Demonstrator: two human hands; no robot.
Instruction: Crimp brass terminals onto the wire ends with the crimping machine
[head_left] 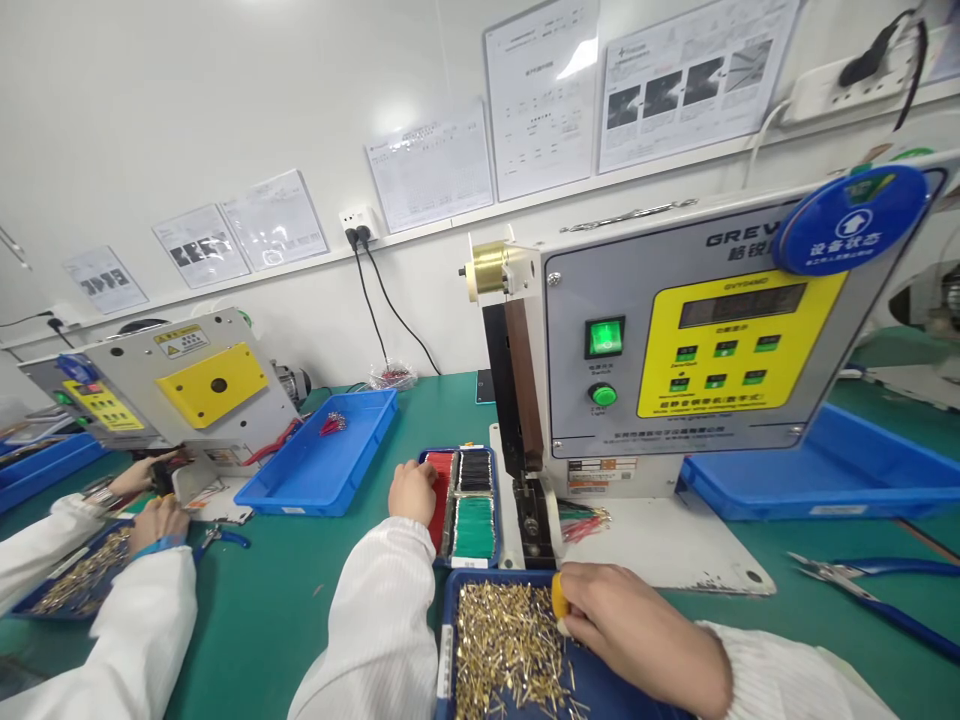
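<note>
At lower centre, a divided blue plastic tray (pixel 496 502) holds thin, straight red wires (pixel 442 500), black wires (pixel 475 472) and green wires (pixel 474 528). Below it, a navy tray (pixel 600 690) is heaped with shiny, gold-coloured metal terminals (pixel 502 640). The left hand (pixel 412 492) bends over the red wires, fingers curled; any hold is hidden. The right hand (pixel 611 625) is at the navy tray's upper right, thumb and yellow-tipped finger close together; I cannot tell whether they pinch anything.

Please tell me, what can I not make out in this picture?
In the head view:
Left hand: its grip, hidden by the hand itself.
Right hand: anything held, hidden by itself.
Near display: digits, too blurred.
Right pliers: handle ends, cut off by the edge.
</note>
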